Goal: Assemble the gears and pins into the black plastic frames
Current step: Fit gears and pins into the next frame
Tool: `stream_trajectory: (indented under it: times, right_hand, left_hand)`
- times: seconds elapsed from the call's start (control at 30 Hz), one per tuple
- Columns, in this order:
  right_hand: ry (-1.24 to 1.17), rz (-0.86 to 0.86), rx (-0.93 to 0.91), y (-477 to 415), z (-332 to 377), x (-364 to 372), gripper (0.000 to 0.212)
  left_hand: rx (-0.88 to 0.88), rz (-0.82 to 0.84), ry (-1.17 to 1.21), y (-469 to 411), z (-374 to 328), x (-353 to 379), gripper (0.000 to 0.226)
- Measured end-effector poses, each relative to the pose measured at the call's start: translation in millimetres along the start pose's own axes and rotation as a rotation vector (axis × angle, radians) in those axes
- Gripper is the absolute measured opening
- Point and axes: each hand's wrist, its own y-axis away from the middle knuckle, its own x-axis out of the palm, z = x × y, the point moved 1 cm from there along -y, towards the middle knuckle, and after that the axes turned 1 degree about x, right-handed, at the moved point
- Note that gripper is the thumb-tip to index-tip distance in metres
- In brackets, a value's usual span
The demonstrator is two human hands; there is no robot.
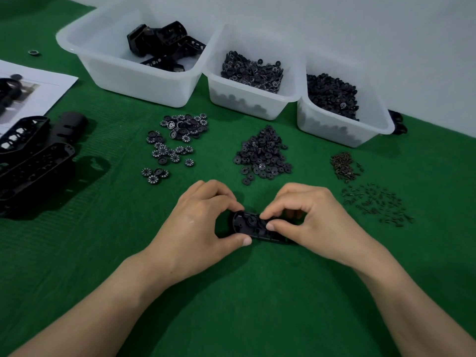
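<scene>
From the head camera, the black frame (253,228) lies on the green mat (231,305), near the person and between both hands. The left hand (203,222) grips its left end, thumb curled beneath. The right hand (306,217) pinches something small over its middle. Loose gears (262,155) and pins (376,204) lie beyond, before three white bins (257,96).

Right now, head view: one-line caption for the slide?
Left hand steadies a black frame on green mat, right hand pinches at its middle; gear piles, pins, bins behind.
</scene>
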Motion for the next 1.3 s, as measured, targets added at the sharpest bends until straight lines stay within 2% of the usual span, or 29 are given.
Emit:
stream_trajectory:
  times: [0.2,0.3,0.4,0.6,0.87,1.2,1.3]
  right_hand:
    - [0.082,0.098,-0.004,-6.5,2.0,-7.3,0.017]
    - [0.045,-0.002,0.044,-20.9,-4.0,-8.2,0.014]
    - [0.125,-0.101,0.031,-41.6,-6.8,4.7,0.018]
    - [0.242,-0.085,0.012,-58.6,-6.3,13.0,0.013]
    - [0.084,-0.052,-0.01,1.6,-7.0,-9.1,0.011]
    - [0.204,-0.145,-0.114,21.5,-9.9,3.7,0.015]
    - [0.138,-0.143,-0.085,21.5,-11.9,2.6,0.018]
  left_hand:
    - [0.001,0.001,0.001,-0.5,0.6,0.3,0.042]
    - [0.002,0.009,-0.002,-0.5,1.1,0.4,0.044]
    - [0.002,0.009,-0.005,-0.2,1.2,0.3,0.045]
    - [0.001,0.005,-0.004,-0.1,1.5,0.8,0.046]
    - [0.008,0.001,0.015,-1.3,2.5,1.4,0.043]
    - [0.005,-0.003,0.011,-0.6,1.8,1.3,0.045]
    - [0.005,0.004,0.007,-0.2,2.3,1.1,0.044]
